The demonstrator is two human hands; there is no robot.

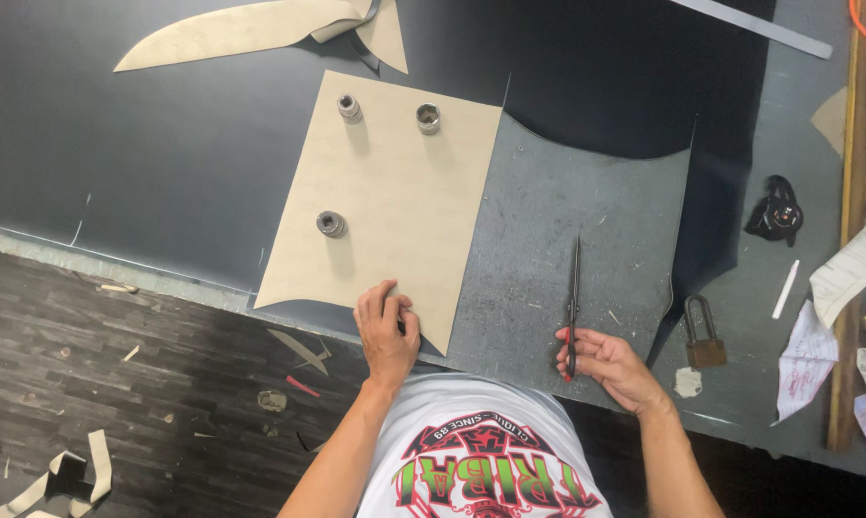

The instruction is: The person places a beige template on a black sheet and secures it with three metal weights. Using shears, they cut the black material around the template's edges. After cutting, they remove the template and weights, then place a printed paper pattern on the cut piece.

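My left hand (386, 326) presses flat on the tan pattern (395, 206), gripping nothing. My right hand (606, 363) grips the scissors (573, 302). 3 sockets (331, 223) weigh the pattern.

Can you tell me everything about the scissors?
The scissors are long and thin, with dark metal blades shut together and red-lined handles. They lie flat on the grey table, tips pointing away from the person. The right hand has its fingers in the handles. Nothing else touches them.

You stand at a grey table (548, 249); to your left, the dark plank floor (164, 384) is littered with offcuts (299, 350).
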